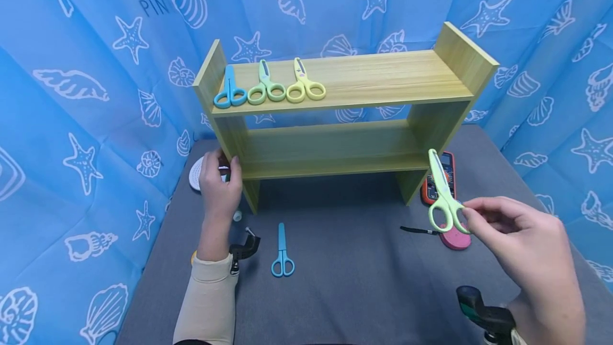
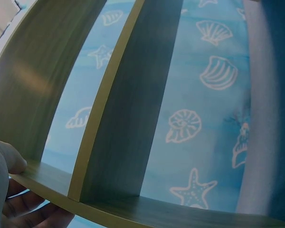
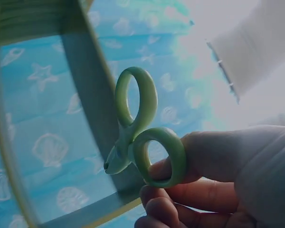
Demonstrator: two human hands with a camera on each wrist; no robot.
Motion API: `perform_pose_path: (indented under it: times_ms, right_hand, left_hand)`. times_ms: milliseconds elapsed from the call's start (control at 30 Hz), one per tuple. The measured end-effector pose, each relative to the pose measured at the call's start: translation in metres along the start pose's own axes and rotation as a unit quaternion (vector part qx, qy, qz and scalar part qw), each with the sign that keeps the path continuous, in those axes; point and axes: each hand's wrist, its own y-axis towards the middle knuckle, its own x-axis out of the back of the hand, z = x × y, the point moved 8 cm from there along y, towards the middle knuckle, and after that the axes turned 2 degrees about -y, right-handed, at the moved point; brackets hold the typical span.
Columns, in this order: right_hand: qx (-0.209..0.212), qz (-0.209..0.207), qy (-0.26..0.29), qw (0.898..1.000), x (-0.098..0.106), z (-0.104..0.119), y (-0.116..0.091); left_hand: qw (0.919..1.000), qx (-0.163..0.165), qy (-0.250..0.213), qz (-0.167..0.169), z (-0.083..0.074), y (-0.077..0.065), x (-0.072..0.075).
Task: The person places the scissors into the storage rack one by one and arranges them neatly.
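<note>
My right hand pinches a pair of light green scissors by one finger loop, blades pointing up, in front of the shelf's right side. Seen from the right wrist, the thumb and fingers close on the lower loop. My left hand grips the left side panel of the wooden shelf, thumb on the inner face and fingers outside. On the shelf's top board lie blue scissors, green scissors and yellow scissors in a row at the left. Another pair of blue scissors lies on the table.
Behind the shelf's right leg lies a red multimeter, partly hidden by the held scissors. A pink round object with a black strap is below it. A white round object shows beside my left hand. Blue curtains surround the table.
</note>
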Motion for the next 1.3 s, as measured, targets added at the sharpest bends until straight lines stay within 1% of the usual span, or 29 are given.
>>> perform_pose_path:
  times_ms: [133, 333, 500, 667, 733, 800, 933, 1033, 1100, 1167, 1300]
  right_hand:
    - [0.011, -0.021, 0.02, 1.0, 0.012, 0.015, 0.009]
    - [0.014, -0.026, 0.069, 0.997, 0.023, 0.041, 0.03]
    - [-0.006, -0.029, 0.1, 0.995, 0.027, 0.06, 0.057]
    - [-0.024, -0.013, 0.12, 0.992, 0.021, 0.078, 0.093]
    - [-0.034, -0.005, 0.122, 0.992, 0.015, 0.086, 0.109]
    - [-0.046, 0.014, 0.127, 0.991, 0.006, 0.093, 0.127]
    - [-0.054, 0.066, 0.089, 0.992, -0.019, 0.104, 0.16]
    - [-0.035, 0.101, 0.029, 0.994, -0.04, 0.116, 0.178]
    - [-0.018, 0.121, 0.002, 0.992, -0.054, 0.124, 0.186]
    - [0.008, 0.131, -0.019, 0.991, -0.066, 0.133, 0.19]
    - [0.039, 0.141, -0.041, 0.988, -0.085, 0.143, 0.195]
  left_hand:
    - [1.0, -0.004, 0.005, 0.002, 0.0, 0.0, 0.001]
    - [0.9999, -0.013, 0.007, -0.001, 0.0, 0.001, 0.001]
    - [0.9999, -0.014, 0.003, -0.003, 0.0, 0.001, 0.002]
    - [0.9999, -0.012, 0.002, 0.002, -0.001, 0.001, 0.001]
    - [0.9999, -0.012, 0.002, 0.001, -0.001, 0.001, 0.001]
    - [0.9999, -0.013, 0.001, -0.001, -0.001, 0.001, 0.002]
    - [0.9998, -0.018, -0.001, -0.003, -0.003, 0.001, 0.003]
    - [0.9998, -0.02, -0.005, -0.003, -0.003, 0.001, 0.003]
    - [0.9998, -0.02, -0.006, -0.003, -0.003, 0.001, 0.003]
    - [0.9998, -0.02, -0.003, -0.004, -0.002, 0.001, 0.002]
    - [0.9997, -0.022, 0.001, -0.003, -0.002, 0.001, 0.002]
